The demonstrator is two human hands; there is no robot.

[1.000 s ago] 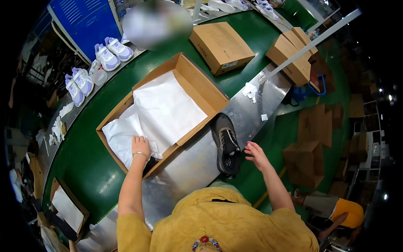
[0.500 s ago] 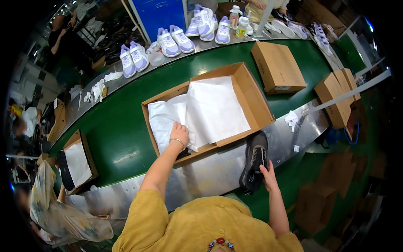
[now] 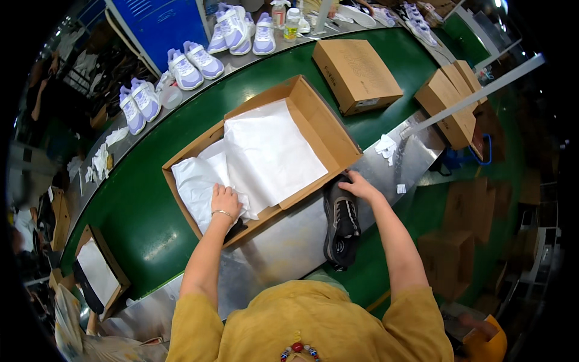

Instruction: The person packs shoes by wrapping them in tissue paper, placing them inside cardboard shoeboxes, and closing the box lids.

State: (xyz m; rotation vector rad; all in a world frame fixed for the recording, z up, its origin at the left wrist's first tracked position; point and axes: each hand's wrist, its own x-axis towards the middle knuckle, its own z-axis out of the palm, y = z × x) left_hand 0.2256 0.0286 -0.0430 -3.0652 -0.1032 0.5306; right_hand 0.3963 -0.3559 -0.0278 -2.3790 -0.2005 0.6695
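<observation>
An open brown shoebox (image 3: 265, 216) sits tilted on the green belt and metal ledge in front of me. White tissue paper (image 3: 271, 151) lines it, and a bundle wrapped in white paper (image 3: 194, 181) lies at its left end, something black peeking out below. My left hand (image 3: 225, 203) rests on this bundle, fingers laid over the paper. Beside the box's near right corner, a black shoe with a grey edge (image 3: 342, 226) lies on the metal ledge. My right hand (image 3: 360, 186) grips its far end, thumb on top; the other fingertips are partly hidden.
A closed brown shoebox (image 3: 357, 75) stands beyond on the belt, with more cartons (image 3: 449, 108) at right. Purple-and-white sneakers (image 3: 193, 63) and bottles (image 3: 291, 25) line the far ledge. Another open box (image 3: 99, 271) is at lower left. A metal bar (image 3: 470, 99) crosses at right.
My right hand has moved from the shoe's right side to its far end. The left hand stays on the wrapped bundle. The whole view has shifted and turned.
</observation>
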